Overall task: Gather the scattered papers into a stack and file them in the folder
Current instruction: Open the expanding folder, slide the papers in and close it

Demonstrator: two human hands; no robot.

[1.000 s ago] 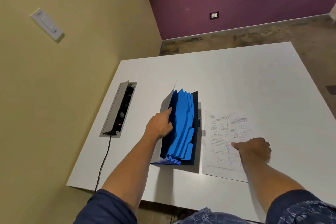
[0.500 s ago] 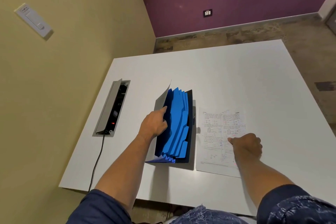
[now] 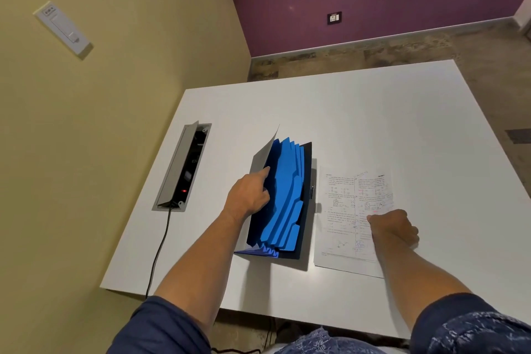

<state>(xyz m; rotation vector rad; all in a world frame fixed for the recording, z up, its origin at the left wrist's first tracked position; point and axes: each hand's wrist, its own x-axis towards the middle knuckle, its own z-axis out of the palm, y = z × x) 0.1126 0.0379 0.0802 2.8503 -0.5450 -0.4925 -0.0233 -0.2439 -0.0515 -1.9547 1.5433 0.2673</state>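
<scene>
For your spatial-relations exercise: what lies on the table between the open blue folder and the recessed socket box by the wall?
In the head view, only the left hand and bare table lie between the folder and socket box.

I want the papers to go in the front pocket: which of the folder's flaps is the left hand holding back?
The grey front cover, the leftmost flap. The left hand grips it and tilts it away from the blue tabbed dividers, which stay fanned toward the black back cover.

My left hand (image 3: pixel 249 195) reaches forward on a straight bare forearm, fingers curled with the forefinger extended, while my right hand (image 3: pixel 394 229) lies lower and to the right, knuckles up, fingers curled under, thumb pointing left, both sleeves dark blue.
</scene>
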